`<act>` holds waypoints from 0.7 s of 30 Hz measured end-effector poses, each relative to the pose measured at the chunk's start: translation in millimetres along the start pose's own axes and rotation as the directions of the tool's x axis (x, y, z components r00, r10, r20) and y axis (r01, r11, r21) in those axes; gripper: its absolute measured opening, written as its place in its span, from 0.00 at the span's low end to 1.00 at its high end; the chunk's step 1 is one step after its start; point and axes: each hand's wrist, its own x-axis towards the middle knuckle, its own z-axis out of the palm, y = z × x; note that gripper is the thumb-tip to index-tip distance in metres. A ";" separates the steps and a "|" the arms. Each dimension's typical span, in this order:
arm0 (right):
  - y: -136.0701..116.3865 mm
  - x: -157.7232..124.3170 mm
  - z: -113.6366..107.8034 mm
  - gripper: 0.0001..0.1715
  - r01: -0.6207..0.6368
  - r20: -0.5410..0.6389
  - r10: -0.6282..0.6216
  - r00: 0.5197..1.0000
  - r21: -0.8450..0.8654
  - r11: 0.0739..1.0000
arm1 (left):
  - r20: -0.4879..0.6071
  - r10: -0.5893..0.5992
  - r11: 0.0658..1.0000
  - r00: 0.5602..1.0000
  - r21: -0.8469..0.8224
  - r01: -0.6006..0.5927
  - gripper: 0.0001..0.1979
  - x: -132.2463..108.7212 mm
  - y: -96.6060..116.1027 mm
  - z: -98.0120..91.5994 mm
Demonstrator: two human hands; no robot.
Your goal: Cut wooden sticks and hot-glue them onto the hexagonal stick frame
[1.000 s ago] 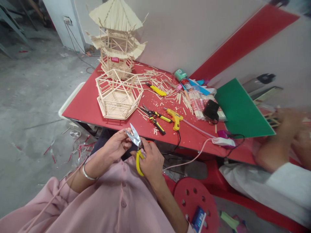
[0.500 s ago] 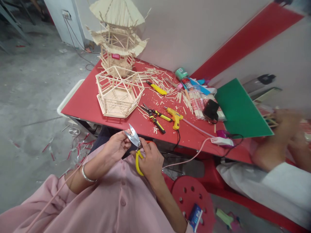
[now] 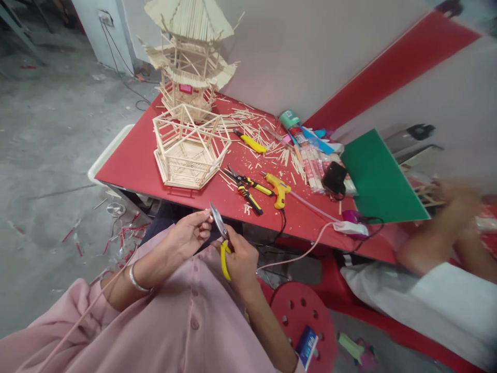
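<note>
My right hand grips the yellow handles of a pair of scissors, whose metal blades are closed together and point up and away. Close beside the blades, my left hand is pinched on a small pale stick piece, mostly hidden by the fingertips. Beyond my hands on the red table stands a hexagonal frame of thin wooden sticks. Behind it rises a tiered stick pagoda with slatted roofs.
Yellow-black pruning shears, a glue gun and a yellow utility knife lie on the red table. Loose sticks are scattered behind. A green board leans at right, near another person's arm. A red stool stands below.
The scissor blades, spread apart before, have come together. My left fingertips have shifted slightly right, close to the blades. The other person's arm has moved a little.
</note>
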 end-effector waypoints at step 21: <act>14.0 185.3 -10.2 0.20 -0.247 0.053 0.307 0.950 -0.471 0.847 | -0.074 0.301 0.953 0.951 0.046 -0.298 0.08 10.7 55.4 -30.6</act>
